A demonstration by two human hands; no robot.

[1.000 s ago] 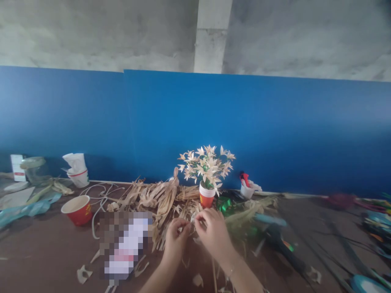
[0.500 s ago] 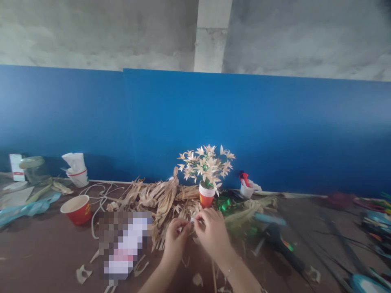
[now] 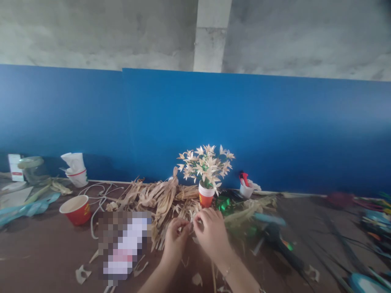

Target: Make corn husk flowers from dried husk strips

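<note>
My left hand and my right hand meet over the brown table, fingers pinched together on a small pale piece of dried husk between them. Just beyond them lies a pile of dried corn husks. Behind the pile stands a red and white paper cup holding a bunch of cream husk flowers. A shiny green ribbon lies to the right of that cup.
A red paper cup stands at the left beside a white cord. Stacked white cups and a glass jar sit by the blue wall. A dark glue gun and coloured tools lie at the right. Husk scraps litter the near table.
Both hands have stayed pinched on the small piece and shifted only slightly; the view has drifted a little.
</note>
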